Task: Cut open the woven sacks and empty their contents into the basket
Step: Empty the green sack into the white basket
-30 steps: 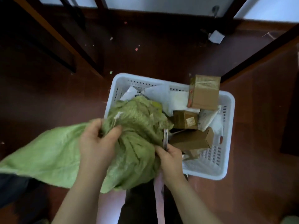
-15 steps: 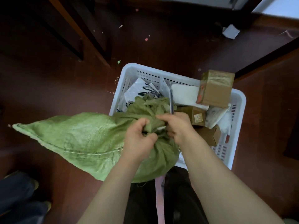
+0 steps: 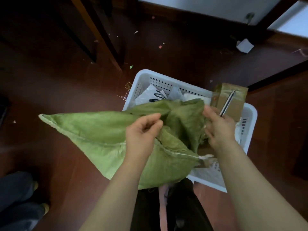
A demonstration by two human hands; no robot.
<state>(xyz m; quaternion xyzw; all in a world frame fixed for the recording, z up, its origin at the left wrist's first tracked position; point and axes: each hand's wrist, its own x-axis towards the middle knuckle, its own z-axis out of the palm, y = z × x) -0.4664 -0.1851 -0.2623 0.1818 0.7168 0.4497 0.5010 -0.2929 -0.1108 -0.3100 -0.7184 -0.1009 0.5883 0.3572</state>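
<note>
Green woven sack [image 3: 103, 129] hangs in both hands over the near-left part of the white basket [image 3: 250, 112]. Long axis approx left-right: the stitched corner points out left over the floor, the bunched end lies to the right above the basket. A seam w/ white thread runs along its lower side. L hand [image 3: 143, 130] is mid-sack, back of hand up, forearm rising from bottom centre, fingers curled in & pinching a fold of cloth. R hand [image 3: 218, 129] is at the bunched end, back toward the camera, fingers closed round a thin blade [image 3: 227, 103]. The blade sticks up and to the right across a taped brown box [image 3: 233, 97] at the basket's far-right corner. The hand's thumb side touches the sack edge; can't tell if it pinches cloth too. White parcels [image 3: 146, 97] lie in the basket's far side. Dark red-brown floor [image 3: 183, 55] w/ paper scraps; dark trousers & shoes [image 3: 18, 194] bottom left.
</note>
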